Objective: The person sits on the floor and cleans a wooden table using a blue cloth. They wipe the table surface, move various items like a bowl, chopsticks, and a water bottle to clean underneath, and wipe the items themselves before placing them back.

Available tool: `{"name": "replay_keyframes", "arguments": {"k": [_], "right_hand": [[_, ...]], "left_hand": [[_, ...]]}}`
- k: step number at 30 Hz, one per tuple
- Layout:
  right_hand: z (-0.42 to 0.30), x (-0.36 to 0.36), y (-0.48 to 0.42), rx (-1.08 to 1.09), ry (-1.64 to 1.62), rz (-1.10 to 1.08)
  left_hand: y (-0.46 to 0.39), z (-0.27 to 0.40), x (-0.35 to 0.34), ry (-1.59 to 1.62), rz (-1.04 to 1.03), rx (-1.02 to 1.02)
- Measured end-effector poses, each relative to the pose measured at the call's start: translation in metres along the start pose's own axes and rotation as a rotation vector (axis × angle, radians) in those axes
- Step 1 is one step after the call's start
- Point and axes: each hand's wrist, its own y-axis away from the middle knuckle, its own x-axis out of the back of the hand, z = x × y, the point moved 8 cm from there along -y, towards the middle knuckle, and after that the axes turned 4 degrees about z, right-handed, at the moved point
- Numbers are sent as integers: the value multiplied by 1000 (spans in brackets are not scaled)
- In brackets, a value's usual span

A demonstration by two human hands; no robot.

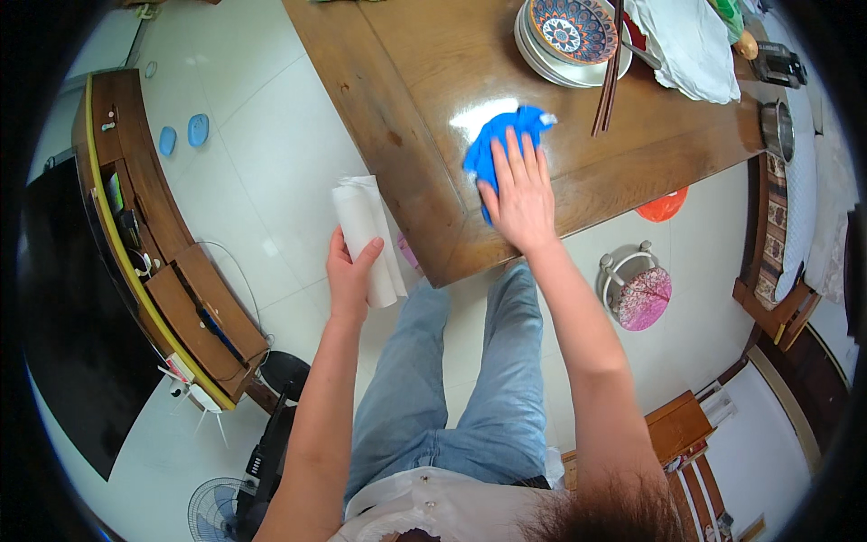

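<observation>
My left hand [351, 267] is wrapped around a roll of white paper towel [369, 237], held in the air just left of the table corner. A loose sheet hangs along the roll's right side. On the wooden table [433, 251], my right hand [525, 200] lies flat with its fingers stretched over a crumpled blue cloth [491, 146]. The palm hides part of that cloth. A small white tag shows at its upper right edge.
Beyond the cloth stand stacked plates with a patterned bowl [572, 34] on top. Brown chopsticks [609, 81] lie beside them. Further right are a white cloth [691, 47] and a metal bowl [777, 130]. A stool with a pink cover [643, 301] stands on the floor.
</observation>
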Motion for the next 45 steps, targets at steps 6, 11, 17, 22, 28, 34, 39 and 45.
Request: {"name": "replay_keyframes", "arguments": {"k": [6,11,17,22,28,34,39,45], "right_hand": [[21,-12,-122,-25,137,184],[3,-10,-18,20,24,-84],[9,-17,-100,79,78,108],[-64,-54,-145,219,144,100],[-112,-32,44,398,-262,-278],[9,-6,92,320,-9,-371],[173,40,64,-70,238,-50],[263,67,48,-453,322,196]], "left_hand": [[9,-8,-20,78,-25,35],[14,-15,9,120,106,71],[2,-28,32,183,87,73],[3,-28,39,209,147,93],[-3,-4,44,205,210,22],[-10,27,-8,104,90,-37],[-3,36,-78,23,0,-93],[-13,57,-152,72,-89,-95]]}}
